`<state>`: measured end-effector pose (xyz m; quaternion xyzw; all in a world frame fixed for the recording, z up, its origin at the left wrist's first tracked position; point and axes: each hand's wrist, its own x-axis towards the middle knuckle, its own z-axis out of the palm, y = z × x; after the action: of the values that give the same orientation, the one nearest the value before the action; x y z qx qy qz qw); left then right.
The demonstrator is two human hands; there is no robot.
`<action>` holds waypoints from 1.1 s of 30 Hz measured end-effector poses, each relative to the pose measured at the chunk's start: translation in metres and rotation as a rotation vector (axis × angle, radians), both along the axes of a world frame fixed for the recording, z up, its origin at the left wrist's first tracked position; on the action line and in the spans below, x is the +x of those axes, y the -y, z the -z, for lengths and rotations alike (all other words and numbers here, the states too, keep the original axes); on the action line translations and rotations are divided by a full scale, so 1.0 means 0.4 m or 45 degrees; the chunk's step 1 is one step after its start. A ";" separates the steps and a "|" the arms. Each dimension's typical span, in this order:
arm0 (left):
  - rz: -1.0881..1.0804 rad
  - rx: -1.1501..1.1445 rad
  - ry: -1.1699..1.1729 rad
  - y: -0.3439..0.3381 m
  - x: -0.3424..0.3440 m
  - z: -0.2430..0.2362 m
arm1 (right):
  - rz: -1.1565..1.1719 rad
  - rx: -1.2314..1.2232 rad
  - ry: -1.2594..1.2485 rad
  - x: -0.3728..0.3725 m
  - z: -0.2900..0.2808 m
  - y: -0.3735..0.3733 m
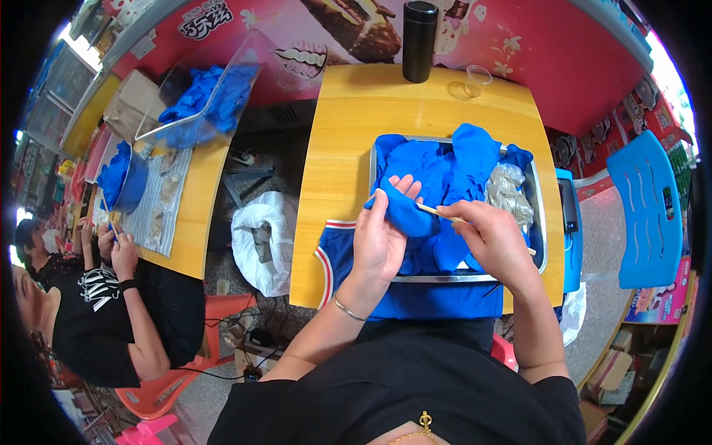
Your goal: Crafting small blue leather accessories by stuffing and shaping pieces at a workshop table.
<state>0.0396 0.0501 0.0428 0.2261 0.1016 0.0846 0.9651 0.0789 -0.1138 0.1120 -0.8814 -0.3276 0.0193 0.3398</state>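
My left hand [378,246] is turned palm up and grips a curved blue fabric piece [412,217] between thumb and fingers. In my right hand [491,231] is a thin wooden stick [433,212], its tip touching the top edge of that piece. Both hands are over a metal tray [542,248] heaped with blue fabric pieces [423,169]. Inside the tray's right side sits a clear plastic bag [508,194] with beige contents. Left of the tray lies a blue garment with red-and-white trim [327,267]. The inside of the held piece is hidden.
A black bottle [420,43] and a clear cup [478,75] stand at the far side of the yellow table [348,111]. On the left, another person [96,311] works at a second table with blue pieces. A white bag [263,237] is between the tables; a blue chair [647,211] is right.
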 end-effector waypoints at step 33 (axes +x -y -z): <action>-0.032 -0.191 -0.148 0.029 0.029 0.017 | 0.170 0.518 -0.412 0.027 0.112 -0.079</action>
<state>0.0513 0.0383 0.0361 0.1564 0.1665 0.0757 0.9706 0.0895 -0.0821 0.0670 -0.8001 -0.2073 0.0711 0.5583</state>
